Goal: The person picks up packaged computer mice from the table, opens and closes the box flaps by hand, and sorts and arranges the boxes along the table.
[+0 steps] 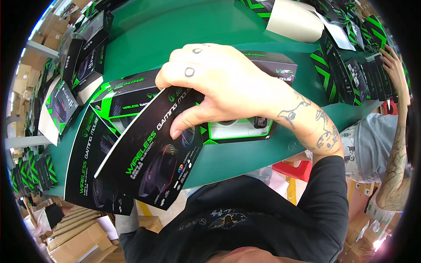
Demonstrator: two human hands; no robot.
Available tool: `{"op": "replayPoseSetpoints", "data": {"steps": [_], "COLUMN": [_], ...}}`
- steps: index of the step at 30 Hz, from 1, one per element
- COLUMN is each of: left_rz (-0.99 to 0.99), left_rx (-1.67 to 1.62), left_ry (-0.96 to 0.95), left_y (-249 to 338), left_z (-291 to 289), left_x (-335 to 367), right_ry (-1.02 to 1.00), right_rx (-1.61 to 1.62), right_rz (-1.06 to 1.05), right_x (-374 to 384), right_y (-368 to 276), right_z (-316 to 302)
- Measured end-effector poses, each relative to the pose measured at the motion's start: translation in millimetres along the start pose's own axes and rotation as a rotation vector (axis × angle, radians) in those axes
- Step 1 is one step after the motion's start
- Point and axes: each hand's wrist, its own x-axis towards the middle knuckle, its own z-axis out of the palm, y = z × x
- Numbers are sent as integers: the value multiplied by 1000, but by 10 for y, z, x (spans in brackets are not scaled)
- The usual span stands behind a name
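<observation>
1. The table, green and smooth, lies under the windowed box.
2. The windowed box seems to be thin carton, so I judge it light. Its clear window could dent; the frame edges are the safer place to hold.
3. The left box, to the left of the windowed box, looks to be the same carton.
4. The front panel leans just left of the windowed box, covering part of it from view. I suppose it is light, rather stiff card, its glossy print a little slippery and easy to scratch. A good hold is the long edge, thumb against face.
5. The back panel, farther left of the windowed box, probably handles the same; the front panel covers part of it.
6. The right hand, above the windowed box, pinches the front panel: thumb on the print, other fingers curled over the upper edge, tips hidden.
7. The left hand is hidden, so I cannot tell its grip.
8. Whether the panels join the boxes is also hidden; the window's contents are unclear.
</observation>
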Motion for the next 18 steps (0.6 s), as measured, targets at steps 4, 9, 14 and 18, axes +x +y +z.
{"op": "replayPoseSetpoints", "data": {"steps": [4, 9, 14, 18], "left_rz": [-172, -220, -155, -431], "left_rx": [-115, -73, -143, -822], "left_ry": [-60, -125, -23, -266], "left_y": [-91, 90, -95, -148], "left_z": [-165, -205, -416, -132], "left_x": [-68, 121, 229, -32], "right_ry": [63, 224, 182, -234], "right_rx": [306, 940, 178, 40], "right_rz": [-144, 246, 899, 692], "right_x": [-65, -759, -1268, -1426], "right_y": [130, 593, 472, -60], "right_z": [-55, -449, -639, -400]}}
